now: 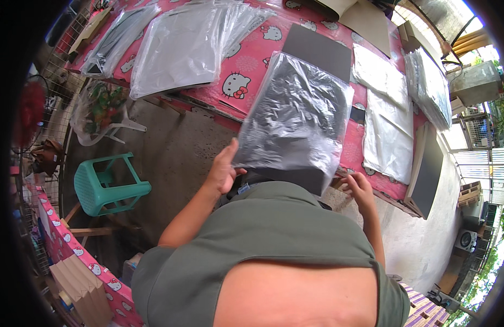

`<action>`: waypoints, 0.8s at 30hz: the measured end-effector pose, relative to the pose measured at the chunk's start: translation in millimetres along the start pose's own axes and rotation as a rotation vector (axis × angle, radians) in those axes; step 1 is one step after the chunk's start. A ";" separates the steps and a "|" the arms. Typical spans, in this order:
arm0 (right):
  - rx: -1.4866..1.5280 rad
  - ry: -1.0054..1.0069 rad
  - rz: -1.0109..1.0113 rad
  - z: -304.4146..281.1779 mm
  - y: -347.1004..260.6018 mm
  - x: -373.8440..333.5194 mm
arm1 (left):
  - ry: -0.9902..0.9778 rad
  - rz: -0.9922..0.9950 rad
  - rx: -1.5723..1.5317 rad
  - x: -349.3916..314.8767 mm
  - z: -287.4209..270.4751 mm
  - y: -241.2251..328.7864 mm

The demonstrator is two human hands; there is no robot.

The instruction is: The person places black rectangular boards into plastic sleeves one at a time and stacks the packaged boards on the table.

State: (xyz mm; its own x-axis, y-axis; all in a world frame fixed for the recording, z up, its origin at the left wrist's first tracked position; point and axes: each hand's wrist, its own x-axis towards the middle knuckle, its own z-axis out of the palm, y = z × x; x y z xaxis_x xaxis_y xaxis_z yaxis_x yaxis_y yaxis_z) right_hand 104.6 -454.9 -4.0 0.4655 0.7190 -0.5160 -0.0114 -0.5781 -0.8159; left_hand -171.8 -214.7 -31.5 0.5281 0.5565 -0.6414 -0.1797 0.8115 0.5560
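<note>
In front of me a clear plastic bag lies over the near edge of the table, with a dark board inside. A bare dark grey board extends beyond its far end. My left hand is at the bag's near left corner, its fingers and thumb closing on the plastic edge. By the near right corner is my right hand, fingers loosely bent and apart, with nothing visible in it. The bag's near end hangs close to my body, and the plastic is wrinkled and shiny.
A pink patterned cloth covers the table. Stacked clear-bagged sheets lie left; white plastic bags and dark boards lie right. A green stool stands on the floor at left, near a bagged plant.
</note>
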 end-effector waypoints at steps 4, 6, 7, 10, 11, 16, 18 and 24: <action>0.028 -0.128 0.067 42.1 -3.1 22.3 | 0.027 0.229 0.362 8.9 24.2 1.7; 0.117 -0.077 -0.049 53.4 -13.4 36.5 | -0.013 0.559 0.245 14.0 39.6 25.1; 0.204 -0.035 -0.150 63.9 -33.1 42.6 | -0.023 0.661 0.224 19.3 41.2 40.3; 0.330 -0.095 -0.333 85.8 -92.3 62.6 | 0.135 0.871 0.124 39.2 31.2 103.1; 0.315 -0.154 -0.420 92.4 -109.5 64.8 | 0.128 0.891 0.083 50.3 17.4 125.8; -0.016 -0.376 -0.399 107.4 -110.6 60.6 | 0.272 0.945 -0.006 87.8 -77.1 232.5; -0.155 -0.405 -0.430 99.8 -85.8 62.2 | 0.310 0.906 -0.014 104.0 -112.5 257.2; -0.003 0.019 -0.287 44.1 -36.1 52.6 | 0.566 0.726 0.283 172.5 -163.0 276.6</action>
State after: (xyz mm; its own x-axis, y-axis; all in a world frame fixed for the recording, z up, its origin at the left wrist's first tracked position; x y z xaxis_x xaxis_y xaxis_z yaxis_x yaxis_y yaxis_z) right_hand 90.4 -379.2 -13.2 0.4657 0.8462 -0.2591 0.1259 -0.3532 -0.9270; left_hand -265.7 134.9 -74.5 -0.1250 0.9697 -0.2099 -0.0587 0.2040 0.9772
